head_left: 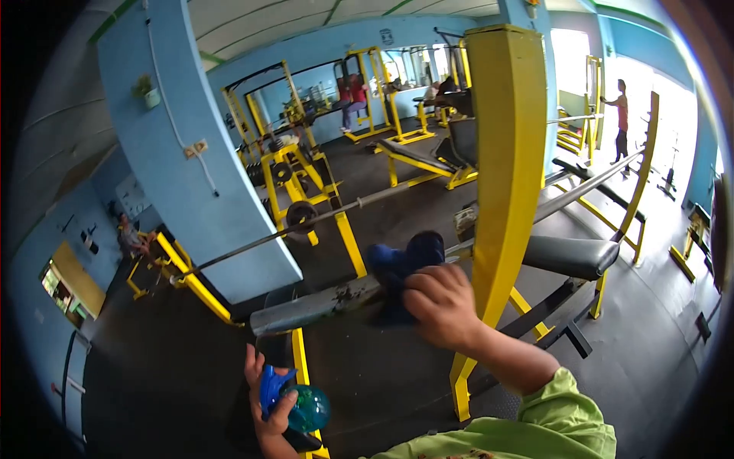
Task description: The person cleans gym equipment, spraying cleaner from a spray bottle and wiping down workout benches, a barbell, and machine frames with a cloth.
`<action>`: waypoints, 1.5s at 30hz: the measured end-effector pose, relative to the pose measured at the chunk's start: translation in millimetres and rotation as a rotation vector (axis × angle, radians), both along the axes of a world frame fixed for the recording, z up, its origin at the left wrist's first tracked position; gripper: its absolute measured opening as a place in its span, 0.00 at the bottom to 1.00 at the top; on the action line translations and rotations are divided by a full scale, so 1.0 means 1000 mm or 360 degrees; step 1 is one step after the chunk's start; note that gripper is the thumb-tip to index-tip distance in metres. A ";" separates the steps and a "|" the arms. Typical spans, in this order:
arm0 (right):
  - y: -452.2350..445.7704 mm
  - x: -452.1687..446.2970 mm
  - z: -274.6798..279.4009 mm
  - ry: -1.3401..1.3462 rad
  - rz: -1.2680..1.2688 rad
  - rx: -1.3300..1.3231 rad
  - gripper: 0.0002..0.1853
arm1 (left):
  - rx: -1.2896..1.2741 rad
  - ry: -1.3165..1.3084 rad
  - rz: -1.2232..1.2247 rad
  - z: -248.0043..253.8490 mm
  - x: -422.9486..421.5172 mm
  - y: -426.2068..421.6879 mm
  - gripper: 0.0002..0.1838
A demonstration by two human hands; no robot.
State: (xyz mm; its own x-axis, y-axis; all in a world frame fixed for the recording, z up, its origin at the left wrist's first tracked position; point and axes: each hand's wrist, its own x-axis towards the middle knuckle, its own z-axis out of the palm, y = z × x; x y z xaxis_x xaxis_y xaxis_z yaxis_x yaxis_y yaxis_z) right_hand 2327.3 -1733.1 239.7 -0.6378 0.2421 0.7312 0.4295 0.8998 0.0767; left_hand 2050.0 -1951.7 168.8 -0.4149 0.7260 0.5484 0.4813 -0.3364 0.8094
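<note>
My right hand (442, 304) is closed on a dark blue cloth (399, 268), which lies against the right part of a thick grey metal bar sleeve (313, 307). The sleeve's surface shows dark worn patches. Lower down, my left hand (267, 398) grips a spray bottle with a blue spray head (273, 389) and a round teal body (310, 408). The bottle is tilted, below the sleeve's left end. A yellow upright post (505, 191) rises just right of the cloth.
A long thin barbell (336, 213) crosses in front of a blue pillar (206, 168). A black padded bench (569, 256) stands to the right. Yellow gym machines fill the back. A person (621, 118) stands by the bright doorway; another person (131, 236) sits far left.
</note>
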 end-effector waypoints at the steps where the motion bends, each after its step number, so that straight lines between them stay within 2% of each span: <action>1: 0.001 0.011 0.002 0.0435 -0.0058 0.0234 0.14 | 0.0034 -0.0006 -0.0054 -0.004 -0.001 0.006 0.22; 2: 0.004 0.023 0.003 0.0853 -0.0119 0.0472 0.13 | 0.0044 -0.0022 -0.0098 -0.007 -0.003 0.015 0.22; 3: 0.009 0.028 0.005 0.0979 -0.0321 0.0622 0.17 | -0.0008 0.0038 -0.0143 -0.007 -0.001 0.022 0.22; 5: 0.030 0.024 -0.007 0.0867 -0.0515 0.0491 0.21 | -0.0112 0.0084 -0.0276 -0.010 0.013 0.038 0.22; 7: 0.039 0.017 -0.035 0.0602 -0.0476 0.0033 0.28 | -0.0154 0.0038 -0.0365 -0.010 0.032 0.054 0.24; 9: 0.041 0.021 -0.049 0.0633 -0.0420 -0.0132 0.30 | -0.0123 0.0086 -0.0414 -0.018 0.040 0.063 0.27; 10: 0.034 0.024 -0.058 0.0624 -0.0468 -0.0037 0.29 | -0.0120 0.0085 -0.0420 -0.022 0.044 0.070 0.27; 12: 0.017 0.031 -0.071 0.0616 -0.0506 0.0053 0.28 | -0.0206 0.0066 -0.0517 -0.030 0.049 0.080 0.40; 13: 0.006 0.040 -0.077 0.0553 -0.0483 -0.0424 0.26 | -0.0213 0.0093 -0.0562 -0.033 0.052 0.084 0.46; 14: -0.005 0.044 -0.084 0.0484 -0.0449 -0.0892 0.23 | -0.0207 0.0106 -0.0557 -0.033 0.052 0.084 0.46; 16: -0.001 0.034 -0.142 0.1487 -0.0058 -0.1842 0.18 | -0.0174 0.0160 -0.0571 -0.033 0.056 0.087 0.45; 17: 0.001 0.034 -0.133 0.1467 -0.0035 -0.1828 0.18 | -0.0160 0.0182 -0.0561 -0.034 0.056 0.087 0.45; 21: -0.042 0.034 -0.069 0.1796 0.0106 -0.0501 0.25 | -0.0226 -0.0028 -0.0476 -0.031 0.064 0.081 0.42; 22: -0.046 0.033 -0.065 0.1865 0.0140 -0.0186 0.27 | -0.0254 -0.0056 -0.0484 -0.029 0.066 0.080 0.32; 23: -0.040 0.033 -0.059 0.1500 -0.0064 0.0090 0.32 | -0.0284 -0.0086 -0.0493 -0.029 0.067 0.076 0.23; 24: -0.030 0.033 -0.049 0.1124 -0.0251 0.0363 0.36 | -0.0292 -0.0095 -0.0457 -0.032 0.069 0.073 0.23; 25: -0.013 0.026 -0.040 0.1124 -0.0219 0.0347 0.36 | -0.0304 -0.0127 -0.0426 -0.037 0.072 0.071 0.22; 27: 0.018 -0.002 -0.027 0.0572 -0.0262 -0.0688 0.44 | -0.0303 -0.0155 -0.0361 -0.041 0.076 0.063 0.22; 31: 0.033 0.004 -0.024 0.0650 -0.0076 -0.0658 0.46 | -0.0317 -0.0277 -0.0238 -0.051 0.085 0.054 0.21; 34: 0.043 0.011 -0.063 0.0691 0.0029 -0.0386 0.42 | -0.0430 -0.0032 -0.0136 -0.067 0.083 0.050 0.44; 36: 0.065 0.013 -0.108 0.0940 0.0263 0.0188 0.36 | -0.0451 0.0061 -0.0109 -0.050 0.104 0.047 0.22; 38: 0.042 0.025 -0.135 0.1059 0.0509 -0.0457 0.27 | -0.0412 -0.0102 -0.0027 -0.059 0.125 0.045 0.21; 40: 0.017 0.055 -0.133 0.1263 0.0662 -0.0502 0.21 | -0.0347 -0.0217 0.0015 -0.060 0.132 0.031 0.21; 42: 0.000 0.097 -0.112 0.1336 0.0610 -0.0181 0.17 | -0.0349 -0.0214 -0.0143 -0.063 0.140 0.029 0.20; 44: 0.015 0.118 -0.096 0.1897 0.0667 0.0090 0.16 | -0.0317 -0.0095 -0.0164 -0.057 0.151 0.026 0.19; 45: 0.027 0.140 -0.096 0.2127 0.0831 -0.0332 0.17 | -0.0351 -0.0280 -0.0219 -0.051 0.158 0.023 0.20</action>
